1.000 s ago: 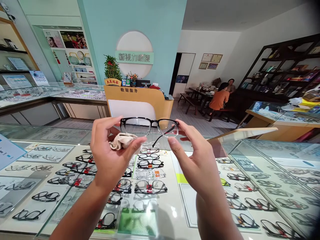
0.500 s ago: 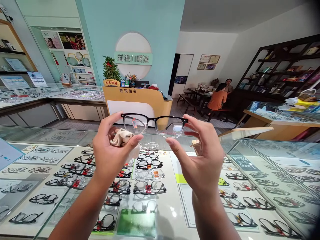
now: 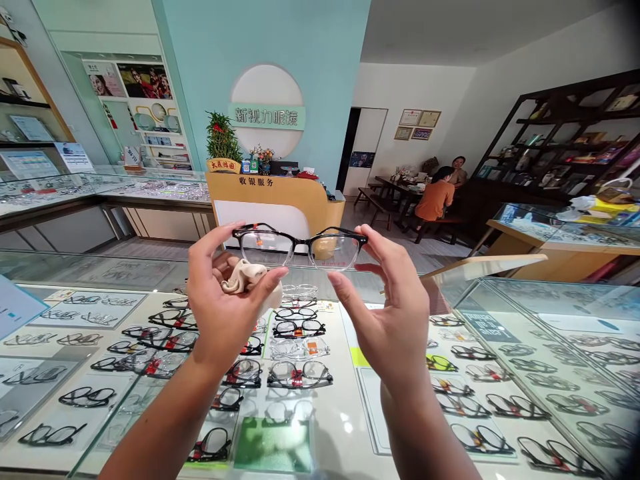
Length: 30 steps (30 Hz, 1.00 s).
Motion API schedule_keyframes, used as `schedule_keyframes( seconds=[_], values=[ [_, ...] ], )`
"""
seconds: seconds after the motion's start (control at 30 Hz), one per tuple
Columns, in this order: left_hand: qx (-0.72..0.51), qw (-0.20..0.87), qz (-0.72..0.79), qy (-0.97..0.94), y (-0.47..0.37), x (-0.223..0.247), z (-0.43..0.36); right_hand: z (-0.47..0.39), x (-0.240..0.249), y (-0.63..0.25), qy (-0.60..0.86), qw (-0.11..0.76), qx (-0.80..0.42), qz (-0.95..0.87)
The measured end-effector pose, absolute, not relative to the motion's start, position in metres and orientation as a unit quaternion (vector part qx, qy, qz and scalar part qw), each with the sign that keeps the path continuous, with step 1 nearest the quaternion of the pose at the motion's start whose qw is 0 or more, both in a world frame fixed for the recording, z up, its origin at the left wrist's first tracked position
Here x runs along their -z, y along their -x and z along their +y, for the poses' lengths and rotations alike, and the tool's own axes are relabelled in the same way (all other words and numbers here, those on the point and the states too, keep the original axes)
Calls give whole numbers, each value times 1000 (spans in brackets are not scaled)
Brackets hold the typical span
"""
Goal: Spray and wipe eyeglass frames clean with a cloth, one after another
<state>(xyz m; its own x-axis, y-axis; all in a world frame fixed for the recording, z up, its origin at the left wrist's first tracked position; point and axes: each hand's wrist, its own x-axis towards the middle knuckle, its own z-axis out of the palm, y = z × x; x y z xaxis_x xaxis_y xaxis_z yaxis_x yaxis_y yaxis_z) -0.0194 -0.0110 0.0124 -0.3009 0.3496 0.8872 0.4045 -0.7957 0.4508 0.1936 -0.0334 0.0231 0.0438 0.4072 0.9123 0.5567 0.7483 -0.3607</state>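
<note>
A pair of eyeglasses point(image 3: 301, 241), black along the top and clear below, is held up level above the glass display case. My left hand point(image 3: 227, 287) grips its left end between finger and thumb, and a crumpled cream cloth point(image 3: 243, 276) is tucked in the same palm. At the right end, the fingers of my right hand point(image 3: 393, 300) pinch the frame near the hinge, the thumb just below the lens. Both temples show behind the lenses, with a small orange-red tag on the left one.
Rows of eyeglasses point(image 3: 300, 375) lie inside the glass display case point(image 3: 330, 413) beneath my hands. A wooden-edged panel point(image 3: 490, 265) rises at the right. Beyond stands a yellow cashier counter point(image 3: 280, 193). Two people sit at a dark table point(image 3: 407, 193) far back.
The eyeglasses have tilted so the temples now show above the top rim, and they have shifted slightly left. My right hand moved a little left with them.
</note>
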Motion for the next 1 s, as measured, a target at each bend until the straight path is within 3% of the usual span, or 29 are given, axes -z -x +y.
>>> schedule_keyframes(
  seconds=[0.3,0.77,1.0],
  values=[
    [746,54,-299,592,20,-10,-9,-37,-20,-196,362,651,-50,-665],
    [743,35,-250,620,19,-10,-9,-38,-29,-192,309,755,-68,-574],
    [746,10,-233,624,20,-9,-8,-38,-31,-191,291,765,-34,-573]
  ],
)
